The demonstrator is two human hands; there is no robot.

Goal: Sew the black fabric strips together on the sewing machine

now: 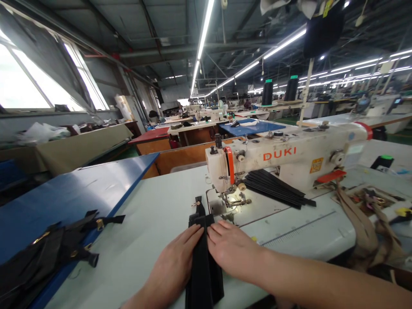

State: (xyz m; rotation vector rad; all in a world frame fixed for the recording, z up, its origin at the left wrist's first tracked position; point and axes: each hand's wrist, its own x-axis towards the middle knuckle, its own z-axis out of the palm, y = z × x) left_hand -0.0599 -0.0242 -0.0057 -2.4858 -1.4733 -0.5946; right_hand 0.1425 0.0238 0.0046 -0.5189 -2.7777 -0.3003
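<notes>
A long black fabric strip with a zipper [201,262] lies lengthwise on the pale sewing table, its lower end running out of view. At its far end a gold zipper pull [195,204] shows beside a narrow tab. My left hand [178,253] grips the strip's left side, fingers closed over the edge. From the right, my right hand [230,246] holds the other side with fingers together; both thumbs are hidden. Just beyond my right fingers is the presser foot [230,199] of the white sewing machine [257,154], lit by its lamp. The strip lies left of the needle area.
Black zipper pieces with gold pulls [48,253] are heaped on the blue table [96,184] at left. Flat black strips [273,186] lie under the machine arm. Tan straps [357,219] hang at right beside a tray of small parts. Thread cones [267,93] stand behind.
</notes>
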